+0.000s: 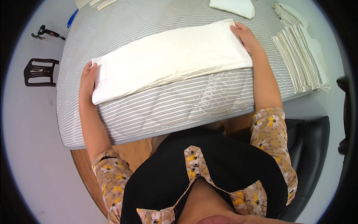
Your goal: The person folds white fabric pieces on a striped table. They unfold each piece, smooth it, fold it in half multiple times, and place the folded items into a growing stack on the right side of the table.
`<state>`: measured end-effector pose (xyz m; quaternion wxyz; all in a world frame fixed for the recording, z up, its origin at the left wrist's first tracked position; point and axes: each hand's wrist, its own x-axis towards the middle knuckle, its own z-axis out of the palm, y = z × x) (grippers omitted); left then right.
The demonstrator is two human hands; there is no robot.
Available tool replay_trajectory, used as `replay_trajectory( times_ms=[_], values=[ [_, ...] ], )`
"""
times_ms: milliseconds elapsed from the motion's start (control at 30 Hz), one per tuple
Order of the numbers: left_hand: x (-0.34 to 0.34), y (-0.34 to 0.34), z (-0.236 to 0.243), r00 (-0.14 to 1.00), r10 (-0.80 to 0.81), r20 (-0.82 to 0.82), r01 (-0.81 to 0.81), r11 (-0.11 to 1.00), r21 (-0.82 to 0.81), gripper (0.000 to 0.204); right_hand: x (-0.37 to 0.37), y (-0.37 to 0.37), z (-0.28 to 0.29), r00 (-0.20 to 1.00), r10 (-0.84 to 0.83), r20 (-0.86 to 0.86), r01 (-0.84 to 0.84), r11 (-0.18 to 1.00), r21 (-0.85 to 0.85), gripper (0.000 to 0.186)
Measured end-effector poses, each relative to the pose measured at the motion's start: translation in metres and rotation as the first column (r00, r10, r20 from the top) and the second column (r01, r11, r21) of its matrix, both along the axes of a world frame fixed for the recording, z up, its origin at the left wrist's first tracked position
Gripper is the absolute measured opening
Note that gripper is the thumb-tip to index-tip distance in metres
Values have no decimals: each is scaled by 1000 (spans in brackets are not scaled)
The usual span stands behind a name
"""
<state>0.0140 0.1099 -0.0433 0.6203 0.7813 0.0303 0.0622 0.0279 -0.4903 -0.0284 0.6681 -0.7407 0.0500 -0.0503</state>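
Note:
A long white folded cloth stretches across the striped mattress in front of me, its left end nearer to me than its right. My left hand grips the cloth's left end, thumb on top and fingers round the edge. At the far right corner, my right hand pinches the cloth between thumb and fingers. Layered folds show along the cloth's near edge. The undersides of both ends are hidden.
A stack of folded white cloths lies at the mattress's right edge. Another folded cloth is at the far side, more cloths at the far left. A dark chair stands left; a black padded seat is to my right.

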Motion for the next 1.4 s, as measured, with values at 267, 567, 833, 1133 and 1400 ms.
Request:
replay_trajectory(
  times_ms=[267, 567, 833, 1133, 1400],
  values=[
    [-64, 11, 13, 992, -100, -81, 98, 995, -22, 51, -40, 7, 13, 997, 49, -59, -57, 989, -140, 56],
    [-48, 8, 17, 973, -15, -229, 51, 987, 151, 40, -39, 9, 13, 999, -36, -23, 29, 967, -252, 42],
    [-74, 17, 5, 993, -86, -77, 83, 996, -41, 40, -35, 7, 6, 999, -39, -7, 33, 923, -384, 40],
    [-30, 8, 19, 993, -122, 7, 117, 970, 214, 54, -29, 10, 15, 997, -48, -61, 35, 980, -195, 37],
    [-17, 4, 23, 1000, -21, 17, 21, 999, 32, 67, -58, 14, 40, 953, 45, 299, -76, 993, 94, 24]
  ],
)
